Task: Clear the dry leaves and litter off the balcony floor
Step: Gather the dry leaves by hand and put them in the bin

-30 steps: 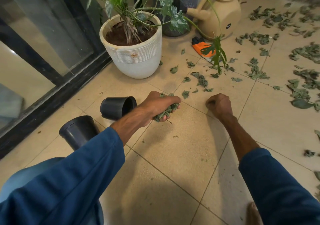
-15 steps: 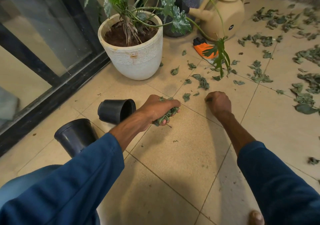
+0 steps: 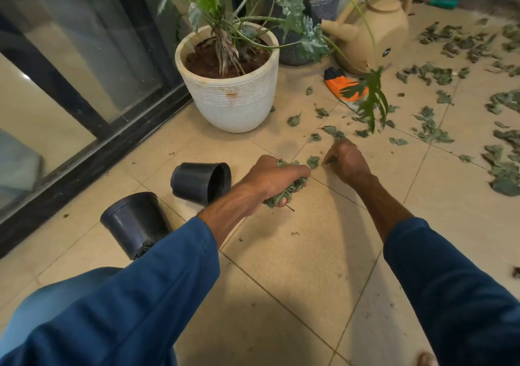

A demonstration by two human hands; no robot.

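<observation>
Down on the tiled balcony floor (image 3: 295,267), seen from the head camera, the person reaches forward with both arms in dark blue sleeves (image 3: 157,275). Their left hand (image 3: 270,178) is clenched around a bunch of dry leaves (image 3: 291,188). The fingers are curled tight underneath, and bits of leaf and a thin stem poke out below the fist. It hangs just above the tile near the middle of the picture.

The right hand (image 3: 347,159) is just beside it, knuckles up, fingers bent down to the floor next to a single loose leaf (image 3: 313,161). From where I stand I cannot tell whether those fingers pinch anything or only touch the tile.

Most of the litter lies off to the right. Scattered leaves (image 3: 430,130) spread over the tiles in patches up to the far edge, with a few more between the right hand and the white pot (image 3: 233,104). That pot stands upright with a leafy plant (image 3: 225,45) in it, and one long stem droops over an orange and black object (image 3: 342,85) on the floor. Behind them are a grey pot (image 3: 298,53) and a beige watering can (image 3: 377,39).

A black plastic pot (image 3: 197,181) lies on its side near the left wrist. A second black pot (image 3: 132,222) is tipped over closer to the sleeve. A glass door (image 3: 84,56) with a dark frame runs along the left.
</observation>
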